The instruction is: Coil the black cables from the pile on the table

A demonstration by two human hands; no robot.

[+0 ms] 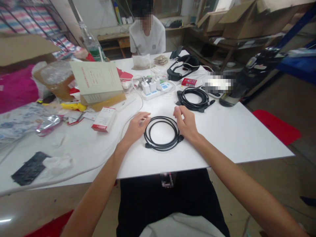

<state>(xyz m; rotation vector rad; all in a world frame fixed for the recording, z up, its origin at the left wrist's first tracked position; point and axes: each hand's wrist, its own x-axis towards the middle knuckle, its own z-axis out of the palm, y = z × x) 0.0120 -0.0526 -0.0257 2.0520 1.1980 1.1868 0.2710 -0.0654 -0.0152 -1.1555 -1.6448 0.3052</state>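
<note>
A black cable coil [161, 147] lies flat on the white table in front of me, with a dark connector at its lower left and another at its right. My left hand [137, 127] rests at the coil's left edge, its fingers loosely bent and the thumb apart from them. On the opposite side, my right hand [186, 124] is beside the coil's right edge, fingers loosely curled with a gap at the thumb. Neither hand visibly grips the cable; whether the fingertips touch it is hard to tell. Behind my right hand lies a thicker black cable bundle [182, 101].
A power strip [151, 95] with white chargers stands beyond the coil. A red and white box [104, 119], a booklet [97, 79] and wrappings crowd the left. Headset gear [174, 75] and a black bag [251, 70] are at the right. A person [147, 36] sits opposite.
</note>
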